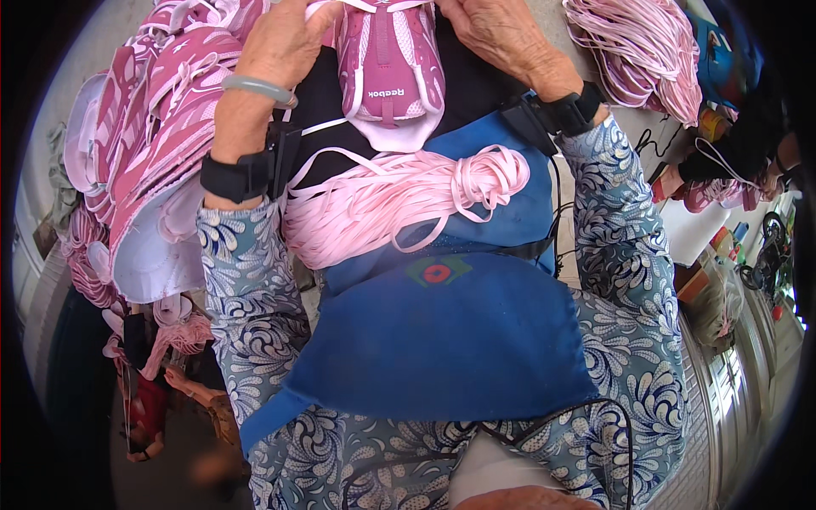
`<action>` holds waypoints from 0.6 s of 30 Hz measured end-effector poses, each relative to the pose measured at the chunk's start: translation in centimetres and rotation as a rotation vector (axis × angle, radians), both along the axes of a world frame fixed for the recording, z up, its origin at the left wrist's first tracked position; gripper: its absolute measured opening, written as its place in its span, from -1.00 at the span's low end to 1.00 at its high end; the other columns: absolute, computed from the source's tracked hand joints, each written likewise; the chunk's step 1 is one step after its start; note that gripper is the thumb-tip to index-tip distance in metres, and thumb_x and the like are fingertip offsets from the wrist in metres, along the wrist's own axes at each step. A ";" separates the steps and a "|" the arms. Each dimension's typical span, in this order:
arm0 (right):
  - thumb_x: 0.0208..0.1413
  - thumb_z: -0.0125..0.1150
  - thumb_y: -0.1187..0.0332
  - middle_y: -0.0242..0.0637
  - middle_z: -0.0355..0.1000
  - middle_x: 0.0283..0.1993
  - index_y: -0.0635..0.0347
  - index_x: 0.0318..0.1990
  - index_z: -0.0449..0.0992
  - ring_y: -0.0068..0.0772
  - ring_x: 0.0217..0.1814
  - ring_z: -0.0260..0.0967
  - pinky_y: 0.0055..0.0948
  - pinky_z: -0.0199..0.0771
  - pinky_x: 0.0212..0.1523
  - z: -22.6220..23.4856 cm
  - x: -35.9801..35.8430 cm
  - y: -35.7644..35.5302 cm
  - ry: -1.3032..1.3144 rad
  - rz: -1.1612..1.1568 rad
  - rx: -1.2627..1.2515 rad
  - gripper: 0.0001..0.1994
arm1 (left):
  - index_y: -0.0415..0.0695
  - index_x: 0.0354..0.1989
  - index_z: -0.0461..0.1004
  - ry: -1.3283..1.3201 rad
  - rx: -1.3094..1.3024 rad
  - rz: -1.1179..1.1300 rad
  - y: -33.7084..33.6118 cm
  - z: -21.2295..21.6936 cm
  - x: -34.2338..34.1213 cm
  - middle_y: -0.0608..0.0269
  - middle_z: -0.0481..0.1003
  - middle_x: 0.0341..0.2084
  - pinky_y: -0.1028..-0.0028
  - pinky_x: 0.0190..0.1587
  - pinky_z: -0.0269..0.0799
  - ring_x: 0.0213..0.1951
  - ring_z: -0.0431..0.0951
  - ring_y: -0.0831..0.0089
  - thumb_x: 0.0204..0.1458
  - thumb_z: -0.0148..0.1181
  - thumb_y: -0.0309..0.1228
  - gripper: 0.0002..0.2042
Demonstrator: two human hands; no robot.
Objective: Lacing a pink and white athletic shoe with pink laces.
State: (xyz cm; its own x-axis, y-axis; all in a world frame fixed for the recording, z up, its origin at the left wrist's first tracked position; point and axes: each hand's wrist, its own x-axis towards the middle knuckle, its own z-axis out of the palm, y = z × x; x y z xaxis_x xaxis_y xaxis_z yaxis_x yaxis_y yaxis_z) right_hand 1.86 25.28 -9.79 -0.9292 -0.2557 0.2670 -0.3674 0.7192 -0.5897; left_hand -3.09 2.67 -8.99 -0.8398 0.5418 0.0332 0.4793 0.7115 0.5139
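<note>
At the top edge, a pink and white shoe upper [393, 81] lies over my dark-covered lap between my hands. My left hand [293, 38], with a grey bangle at its wrist, is closed on a pale shoelace [327, 8] that runs across to the upper. On the other side, my right hand [489, 30] bends its fingers in at the upper's right edge, where the lace runs toward them. Its fingertips are partly cut off by the picture's edge. A knotted bundle of pink laces [374, 204] rests on my blue apron [450, 340].
Stacked pink shoe uppers [170, 127] rise close on my left, with more laces [85, 251] below them. A large hank of pink laces [637, 51] lies at the far right. Other people's hands [769, 178] show at the right, and another person's arm [200, 387] at the lower left.
</note>
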 end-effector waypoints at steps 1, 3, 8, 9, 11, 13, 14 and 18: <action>0.09 -0.05 0.45 -0.06 0.40 -0.45 0.26 -0.27 0.34 0.00 -0.44 0.38 -0.21 0.34 -0.47 0.6 0.3 0.2 -0.020 -0.052 -0.054 -0.90 | -0.20 -0.39 0.35 0.034 0.036 0.013 -0.5 0.4 0.3 -0.07 0.40 -0.62 0.26 -0.49 0.38 -0.53 0.46 0.03 0.05 -0.07 -0.38 -0.85; 0.13 -0.08 0.44 -0.02 0.41 -0.43 0.28 -0.22 0.37 -0.02 -0.43 0.40 -0.25 0.35 -0.46 1.9 0.9 0.4 -0.156 -0.126 -0.169 -0.86 | -0.21 -0.35 0.37 -0.049 0.137 0.000 -1.0 1.0 0.8 0.11 0.41 -0.61 0.37 -0.49 0.33 -0.55 0.41 0.24 0.09 -0.02 -0.26 -0.77; 0.13 -0.03 0.42 -0.03 0.39 -0.45 0.30 -0.27 0.43 -0.07 -0.44 0.39 -0.33 0.35 -0.43 4.2 1.7 0.5 -0.656 -0.169 -0.240 -0.85 | -0.22 -0.31 0.45 -0.421 0.263 0.118 -1.6 2.0 3.0 0.05 0.46 -0.53 0.43 -0.32 0.34 -0.43 0.45 0.23 0.15 -0.05 -0.21 -0.70; 0.11 -0.01 0.42 -0.03 0.39 -0.45 0.31 -0.29 0.44 -0.07 -0.43 0.38 -0.33 0.35 -0.41 4.1 1.8 0.5 -0.615 -0.147 -0.219 -0.85 | -0.22 -0.31 0.45 -0.424 0.263 0.118 -1.6 2.0 3.2 0.05 0.46 -0.53 0.43 -0.32 0.34 -0.43 0.45 0.23 0.15 -0.05 -0.21 -0.70; 0.09 0.01 0.41 -0.04 0.38 -0.45 0.32 -0.32 0.45 -0.07 -0.41 0.38 -0.34 0.35 -0.39 3.4 1.9 0.2 -0.570 -0.122 -0.196 -0.85 | -0.23 -0.24 0.47 -0.392 0.190 0.137 -1.6 2.3 3.8 0.38 0.45 -0.53 0.63 -0.40 0.27 -0.49 0.34 0.61 0.19 -0.06 -0.17 -0.66; 0.06 0.03 0.40 -0.02 0.38 -0.45 0.33 -0.34 0.46 -0.07 -0.38 0.37 -0.31 0.34 -0.35 2.2 1.8 -0.1 -0.265 -0.075 -0.195 -0.84 | -0.20 -0.26 0.48 -0.303 0.232 0.134 -1.8 2.8 4.5 0.21 0.48 -0.51 0.49 -0.36 0.33 -0.44 0.43 0.39 0.16 -0.06 -0.18 -0.68; 0.06 0.03 0.40 -0.02 0.38 -0.45 0.33 -0.34 0.46 -0.07 -0.38 0.37 -0.31 0.34 -0.35 1.7 1.7 0.0 -0.266 -0.074 -0.195 -0.84 | -0.16 -0.28 0.49 -0.254 0.206 0.187 -1.8 3.1 4.9 0.04 0.50 -0.49 0.36 -0.31 0.38 -0.40 0.51 0.16 0.14 -0.05 -0.19 -0.71; 0.06 0.02 0.36 0.01 0.38 -0.43 0.33 -0.38 0.46 0.01 -0.34 0.35 -0.23 0.33 -0.33 0.5 1.4 0.1 -0.234 -0.071 -0.086 -0.81 | -0.16 -0.31 0.50 -0.220 0.137 0.200 -1.5 3.5 5.6 -0.01 0.51 -0.46 0.27 -0.32 0.39 -0.37 0.52 0.08 0.13 -0.05 -0.21 -0.72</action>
